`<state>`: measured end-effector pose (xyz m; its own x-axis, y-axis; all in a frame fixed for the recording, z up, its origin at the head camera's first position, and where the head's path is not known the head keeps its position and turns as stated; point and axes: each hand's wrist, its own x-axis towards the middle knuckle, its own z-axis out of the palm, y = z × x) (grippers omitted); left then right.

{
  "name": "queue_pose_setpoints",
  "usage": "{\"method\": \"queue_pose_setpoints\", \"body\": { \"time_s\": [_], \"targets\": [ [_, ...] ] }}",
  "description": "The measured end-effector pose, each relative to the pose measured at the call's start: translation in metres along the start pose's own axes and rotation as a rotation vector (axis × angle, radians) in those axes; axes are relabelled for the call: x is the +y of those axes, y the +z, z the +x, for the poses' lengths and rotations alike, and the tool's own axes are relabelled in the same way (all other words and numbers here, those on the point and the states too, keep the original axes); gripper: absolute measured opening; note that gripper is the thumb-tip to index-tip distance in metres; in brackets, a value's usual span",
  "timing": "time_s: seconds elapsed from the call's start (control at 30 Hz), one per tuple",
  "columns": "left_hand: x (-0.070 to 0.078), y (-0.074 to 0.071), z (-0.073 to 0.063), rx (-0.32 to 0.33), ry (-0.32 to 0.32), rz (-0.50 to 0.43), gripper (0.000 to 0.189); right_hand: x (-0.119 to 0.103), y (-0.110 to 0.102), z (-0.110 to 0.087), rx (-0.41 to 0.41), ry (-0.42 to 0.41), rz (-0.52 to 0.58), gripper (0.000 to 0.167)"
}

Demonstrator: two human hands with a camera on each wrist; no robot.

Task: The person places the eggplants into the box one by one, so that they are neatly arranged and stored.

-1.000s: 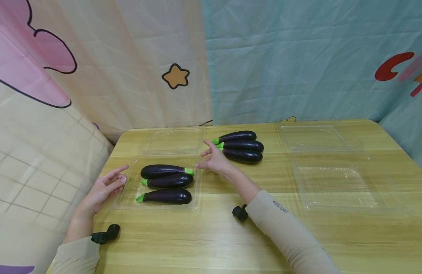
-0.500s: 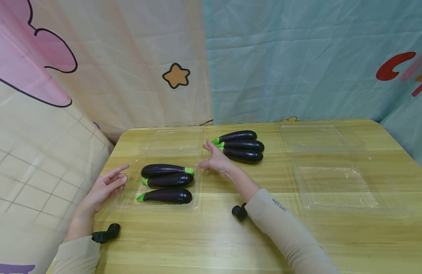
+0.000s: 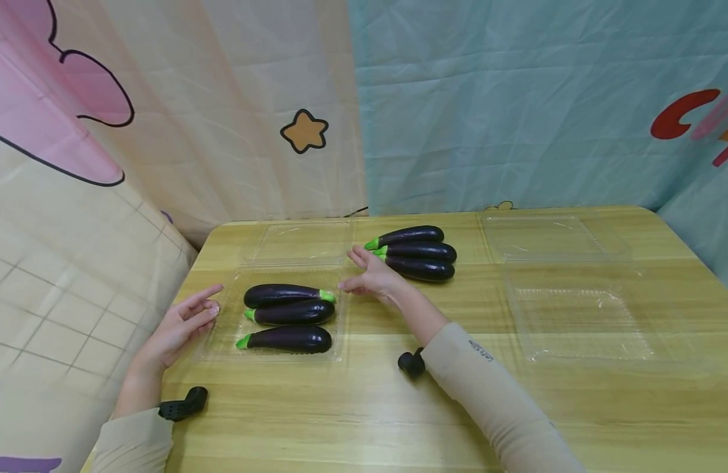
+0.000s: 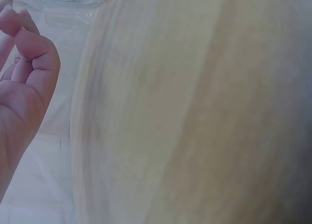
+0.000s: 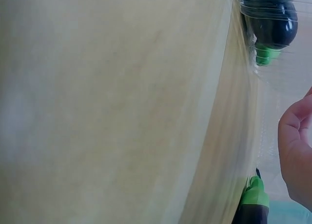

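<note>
In the head view, three dark purple eggplants (image 3: 290,339) with green stem ends lie in the base of a clear plastic clamshell box (image 3: 327,355). My left hand (image 3: 177,326) is at the box's left rim, its index finger stretched out and the other fingers bent; the left wrist view shows nothing gripped in them. On the opposite side, my right hand (image 3: 376,276) has its thumb right at the right rim and its fingers extended toward the hinge line. Three more eggplants (image 3: 420,269) lie just beyond the right hand, which overlaps a stem end there.
The box's clear lid (image 3: 301,242) lies folded back behind it. A second clear clamshell box (image 3: 577,328) stands unfolded at the right of the wooden table (image 3: 317,414). Printed curtains (image 3: 488,118) hang behind and left of the table. Each wrist wears a black camera (image 3: 192,399).
My right hand's fingers have drawn closer together and dipped slightly, near the hinge. My left hand, the boxes and the eggplants stay where they were.
</note>
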<state>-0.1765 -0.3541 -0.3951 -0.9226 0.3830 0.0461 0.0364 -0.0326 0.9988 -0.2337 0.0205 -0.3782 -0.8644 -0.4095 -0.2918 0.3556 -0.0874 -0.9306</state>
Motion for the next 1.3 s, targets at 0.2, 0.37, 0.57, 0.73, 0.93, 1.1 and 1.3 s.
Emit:
{"method": "queue_pose_setpoints", "body": {
  "time_s": [0.2,0.37,0.57,0.73,0.93,1.1,1.3],
  "targets": [
    [0.0017,0.0010,-0.0006,0.001,-0.002,-0.011,0.043,0.0004,0.0017,0.0006,0.001,0.015,0.044,0.095],
    [0.0012,0.0007,-0.0008,0.003,-0.005,-0.011,0.043,0.0006,0.0034,0.0006,0.017,0.063,0.097,0.096],
    [-0.0002,0.0005,-0.0010,-0.003,-0.009,-0.014,0.042,0.0011,0.0030,0.0014,0.017,0.093,0.104,0.091],
    [-0.0006,0.0003,-0.0006,-0.001,0.002,-0.006,0.042,-0.0008,0.0029,0.0012,0.000,0.103,0.151,0.092],
    [0.0003,0.0003,-0.0002,0.000,0.003,0.009,0.043,-0.0026,0.0026,0.0004,-0.033,0.102,0.164,0.095],
    [0.0006,0.0003,0.0001,-0.001,0.003,0.008,0.043,-0.0032,0.0031,0.0005,-0.043,0.096,0.152,0.096],
    [-0.0004,-0.0004,0.0005,-0.008,-0.004,-0.014,0.042,-0.0029,0.0047,-0.0001,-0.034,0.060,0.136,0.096]
  ]
}}
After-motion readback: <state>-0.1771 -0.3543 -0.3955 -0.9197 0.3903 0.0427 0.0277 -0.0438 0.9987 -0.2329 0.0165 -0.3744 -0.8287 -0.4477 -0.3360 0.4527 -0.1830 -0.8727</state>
